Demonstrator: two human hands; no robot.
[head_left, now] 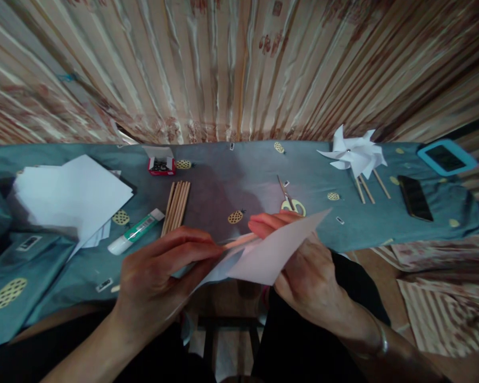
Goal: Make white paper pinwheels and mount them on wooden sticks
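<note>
My left hand (pixel 170 266) is closed around a thin wooden stick (pixel 239 242). One end of what looks like the same stick shows to the left of that hand. A folded white sheet of paper (pixel 273 252) spans the gap between my hands, above my lap. My right hand (pixel 307 271) grips this paper from behind, its fingertips close to the stick; the paper hides part of the hand. Just beyond it lie yellow-handled scissors (pixel 292 205). More wooden sticks (pixel 177 206) rest in a row beyond my left hand, beside a green and white glue stick (pixel 136 232).
White paper sheets (pixel 75 191) are stacked at the left. An open red box (pixel 162 166) of small dark items stands near the back edge. White paper pinwheels (pixel 357 151) on sticks, a black phone (pixel 415 198) and a blue-framed device (pixel 447 157) lie at the right. Curtains (pixel 231 69) hang behind.
</note>
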